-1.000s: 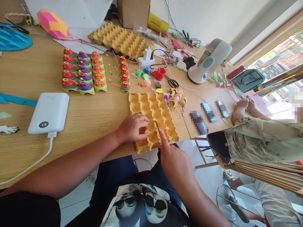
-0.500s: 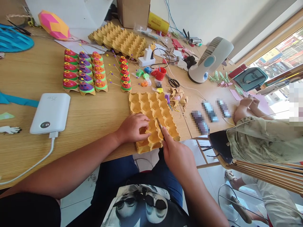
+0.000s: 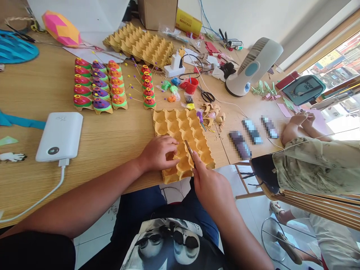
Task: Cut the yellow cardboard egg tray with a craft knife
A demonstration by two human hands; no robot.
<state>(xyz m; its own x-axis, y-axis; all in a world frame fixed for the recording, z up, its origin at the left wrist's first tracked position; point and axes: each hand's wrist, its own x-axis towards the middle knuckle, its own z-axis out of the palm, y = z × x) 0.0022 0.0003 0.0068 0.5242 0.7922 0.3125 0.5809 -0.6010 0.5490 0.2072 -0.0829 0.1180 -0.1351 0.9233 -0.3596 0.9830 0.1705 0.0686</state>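
Egg tray overhangs the near edge of the tabletop. On the tray's left side rests the left hand, thumb and fingers apart; at its middle, the right hand has fingers clamped on a slim knife.

There are two egg trays, one slim blade, four painted strips of egg cups, three blurred oblong items, one white power bank, one white fan, one red cup, one pair of black scissors and one faceted pink-and-orange ornament.
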